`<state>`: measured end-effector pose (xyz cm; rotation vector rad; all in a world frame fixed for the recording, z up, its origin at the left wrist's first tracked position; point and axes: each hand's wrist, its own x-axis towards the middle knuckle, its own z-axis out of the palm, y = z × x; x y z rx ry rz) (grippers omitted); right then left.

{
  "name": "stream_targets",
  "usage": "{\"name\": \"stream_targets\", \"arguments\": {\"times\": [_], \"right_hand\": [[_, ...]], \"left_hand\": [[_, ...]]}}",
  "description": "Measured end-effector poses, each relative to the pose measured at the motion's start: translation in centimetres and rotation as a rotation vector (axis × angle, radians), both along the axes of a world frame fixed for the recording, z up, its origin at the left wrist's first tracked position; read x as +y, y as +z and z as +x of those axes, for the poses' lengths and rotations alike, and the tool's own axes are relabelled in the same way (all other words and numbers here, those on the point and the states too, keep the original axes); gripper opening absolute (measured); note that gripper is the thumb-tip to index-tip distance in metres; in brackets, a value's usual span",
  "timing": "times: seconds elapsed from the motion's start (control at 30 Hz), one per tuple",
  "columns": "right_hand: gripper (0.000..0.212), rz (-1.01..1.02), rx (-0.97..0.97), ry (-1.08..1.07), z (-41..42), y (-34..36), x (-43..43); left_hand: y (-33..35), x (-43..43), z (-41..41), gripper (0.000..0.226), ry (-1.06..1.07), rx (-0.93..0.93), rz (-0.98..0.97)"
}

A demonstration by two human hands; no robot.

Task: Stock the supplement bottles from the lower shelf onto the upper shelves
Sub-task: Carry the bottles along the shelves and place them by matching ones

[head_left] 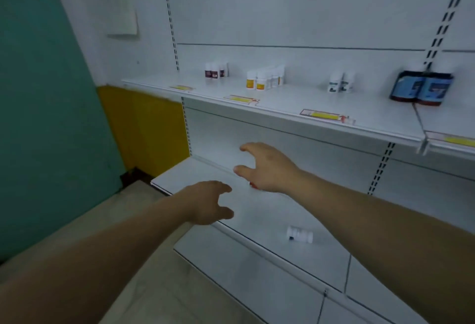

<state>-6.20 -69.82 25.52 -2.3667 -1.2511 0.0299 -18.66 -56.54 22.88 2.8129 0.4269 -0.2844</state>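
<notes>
A small white bottle (pixel 299 234) lies on its side on the lower shelf (pixel 195 172). My right hand (pixel 264 168) hovers over that shelf with fingers spread, holding nothing; a small red spot shows under its palm. My left hand (pixel 209 201) reaches out near the shelf's front edge, fingers loosely apart and empty. On the upper shelf (pixel 290 102) stand dark-labelled small bottles (pixel 215 71), orange-labelled white bottles (pixel 264 79), two white bottles (pixel 340 83) and two large dark bottles with blue labels (pixel 421 88).
Yellow price tags (pixel 326 116) line the upper shelf's front edge. A teal wall (pixel 38 118) and a yellow panel (pixel 146 128) stand at the left. A bottom shelf (pixel 246 269) lies below, and beige floor (pixel 144 285) in front.
</notes>
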Motion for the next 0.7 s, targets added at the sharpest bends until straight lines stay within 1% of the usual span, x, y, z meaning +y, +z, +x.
{"name": "stream_targets", "arguments": {"times": [0.1, 0.2, 0.33, 0.43, 0.57, 0.7], "right_hand": [[0.066, -0.036, 0.119, -0.115, 2.5, -4.4, -0.3], [0.062, -0.067, 0.207, -0.265, 6.1, -9.1, -1.7], [0.071, -0.160, 0.350, -0.427, 10.6, -15.9, -3.8], [0.072, -0.250, 0.463, -0.540, 12.5, -20.5, -4.7], [0.073, -0.353, 0.503, -0.657, 13.3, -25.0, -4.8], [0.083, -0.441, 0.514, -0.701, 13.6, -28.0, -4.2]], "left_hand": [[-3.7, 2.0, 3.0, 0.074, -0.055, 0.023, -0.016], [-7.7, 2.7, 7.4, 0.074, -0.122, 0.066, -0.029], [-12.7, 4.1, 13.2, 0.074, -0.196, 0.146, -0.046], [-15.7, 6.0, 17.3, 0.075, -0.229, 0.200, -0.034], [-18.9, 8.6, 22.4, 0.078, -0.246, 0.210, -0.017], [-21.9, 11.2, 27.6, 0.079, -0.288, 0.146, 0.040]]}}
